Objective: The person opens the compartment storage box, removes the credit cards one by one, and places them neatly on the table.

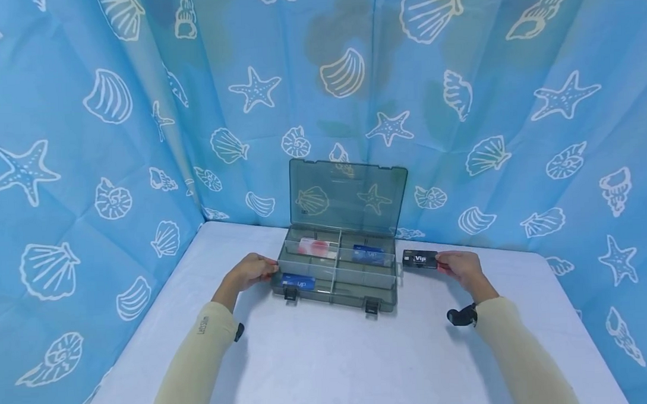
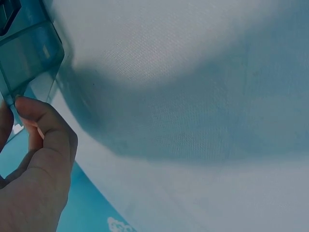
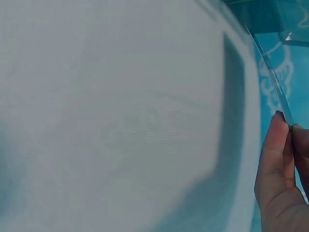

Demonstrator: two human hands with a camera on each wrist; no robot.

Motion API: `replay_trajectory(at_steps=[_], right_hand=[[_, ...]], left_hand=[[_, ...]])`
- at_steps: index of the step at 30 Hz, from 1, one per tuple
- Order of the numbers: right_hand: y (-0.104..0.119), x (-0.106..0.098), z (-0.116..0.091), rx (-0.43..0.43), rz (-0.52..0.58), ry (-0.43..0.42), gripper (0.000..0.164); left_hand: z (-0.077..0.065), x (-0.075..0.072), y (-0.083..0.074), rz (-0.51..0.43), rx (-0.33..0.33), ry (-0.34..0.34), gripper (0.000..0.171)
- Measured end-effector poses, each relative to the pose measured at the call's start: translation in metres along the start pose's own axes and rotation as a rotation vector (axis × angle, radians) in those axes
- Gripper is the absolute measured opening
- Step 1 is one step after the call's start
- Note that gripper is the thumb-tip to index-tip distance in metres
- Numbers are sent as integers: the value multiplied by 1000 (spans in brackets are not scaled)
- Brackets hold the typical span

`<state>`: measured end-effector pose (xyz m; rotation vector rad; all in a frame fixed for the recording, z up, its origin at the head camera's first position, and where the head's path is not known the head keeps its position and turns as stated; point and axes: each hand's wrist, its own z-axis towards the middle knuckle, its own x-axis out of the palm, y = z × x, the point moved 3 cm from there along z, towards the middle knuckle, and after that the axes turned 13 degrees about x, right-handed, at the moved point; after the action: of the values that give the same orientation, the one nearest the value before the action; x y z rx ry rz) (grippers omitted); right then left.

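Observation:
A grey see-through plastic storage box [image 1: 332, 298] sits at the back of the table with its lid [image 1: 350, 192] raised. My left hand [image 1: 253, 270] pinches the box's left wall; the left wrist view shows thumb and fingers at its corner. Just right of the box, my right hand [image 1: 461, 267] pinches a black "Vip" card [image 1: 417, 259] by one end. The right wrist view shows this card edge-on. A little red shows beside those fingertips; what it is I cannot tell. Inside lie a white-and-pink card [image 1: 315, 247], a blue card [image 1: 368, 254] and another blue card [image 1: 298, 281].
Dividers split the box into compartments; the pink card is back left, one blue card further right, the other front left. Two latches [image 1: 371, 307] hang at its front. The white-covered table [image 1: 329, 356] meets a blue shell-patterned curtain [image 1: 297, 66] behind.

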<state>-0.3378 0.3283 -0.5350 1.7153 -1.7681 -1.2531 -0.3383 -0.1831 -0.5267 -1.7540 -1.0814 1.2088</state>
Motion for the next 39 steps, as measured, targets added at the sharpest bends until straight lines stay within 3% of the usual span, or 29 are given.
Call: replay_trajectory(at_steps=[5,19,30,39], right_hand=[[-9,3,7,68,5,6,43],[-11,9,13,64,-11,-53,42],[-1,12,17,71,-109,-128,40],[-1,12,23,68,-100,-151,36]], left_hand=[[0,2,-1,-6,-3,3,32],[-2,3,-2,-12,13,9,31],[0,-1,-1,-27,16,10,32],[4,-1,1,-26,25,24,31]])
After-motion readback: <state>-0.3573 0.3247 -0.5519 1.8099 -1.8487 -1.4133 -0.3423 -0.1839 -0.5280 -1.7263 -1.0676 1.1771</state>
